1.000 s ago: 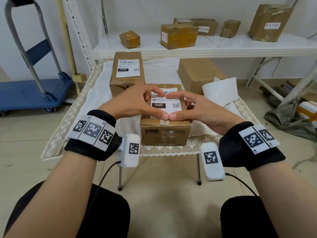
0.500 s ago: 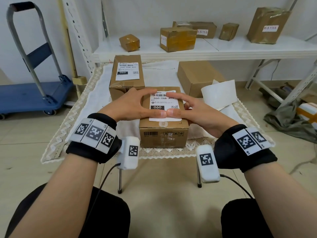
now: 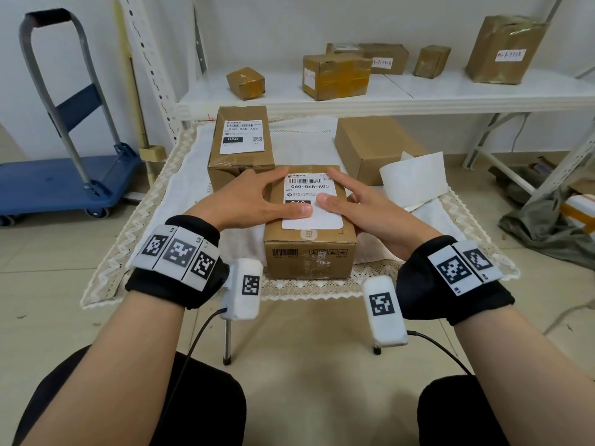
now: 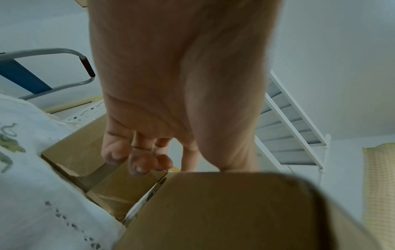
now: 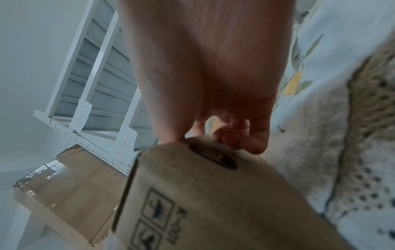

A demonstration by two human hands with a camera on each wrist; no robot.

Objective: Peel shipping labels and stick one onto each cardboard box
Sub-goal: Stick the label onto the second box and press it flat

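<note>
A small cardboard box (image 3: 309, 252) stands at the near middle of the table, with a white shipping label (image 3: 317, 217) lying on its top. My left hand (image 3: 254, 201) rests on the box's left side. Its thumb (image 3: 297, 210) presses on the label and its fingers reach the far left corner. From the right, my right hand (image 3: 357, 204) mirrors this, with its thumb (image 3: 323, 199) on the label and its index finger (image 3: 338, 180) along the label's right edge. In the wrist views the left hand (image 4: 181, 84) and right hand (image 5: 203, 67) lie over that box (image 5: 213, 194).
Behind on the left stands a box (image 3: 240, 169) that carries a label (image 3: 243, 136). A plain box (image 3: 373, 146) sits back right, beside curled white backing paper (image 3: 415, 178). A lace-edged cloth (image 3: 193, 188) covers the small table. Several boxes sit on the white shelf (image 3: 418, 91). A blue trolley (image 3: 64, 181) stands left.
The index fingertips, which met over the label's far part, have spread apart to its sides. Both thumbs stay side by side on the label.
</note>
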